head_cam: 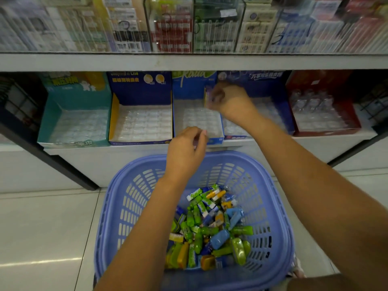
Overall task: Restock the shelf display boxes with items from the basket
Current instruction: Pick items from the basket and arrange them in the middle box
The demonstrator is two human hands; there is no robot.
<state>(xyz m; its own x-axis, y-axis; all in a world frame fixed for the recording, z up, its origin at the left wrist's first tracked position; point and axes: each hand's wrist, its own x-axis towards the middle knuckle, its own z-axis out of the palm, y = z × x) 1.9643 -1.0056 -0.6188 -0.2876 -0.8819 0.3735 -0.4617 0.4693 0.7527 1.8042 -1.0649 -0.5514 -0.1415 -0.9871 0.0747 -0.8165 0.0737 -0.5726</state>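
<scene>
A lavender plastic basket (pixel 126 196) stands on the floor below the shelf, holding several small green, blue and yellow packets (pixel 210 229). On the low shelf sit open display boxes with clear tray inserts: teal (pixel 73 118), dark blue with yellow sides (pixel 140 122), light blue (pixel 197 120), another blue (pixel 270 110) and red (pixel 323 116). My right hand (pixel 231 101) pinches a small purple and yellow packet (pixel 207 97) above the back of the light blue box. My left hand (pixel 186 150) hovers at that box's front edge with fingers curled; what they hold is hidden.
A white shelf edge (pixel 189 61) runs above the boxes, with clear acrylic racks of boxed goods (pixel 172 26) on top. Black shelf posts (pixel 52 162) slant down at both sides. Pale floor tiles (pixel 42 227) surround the basket.
</scene>
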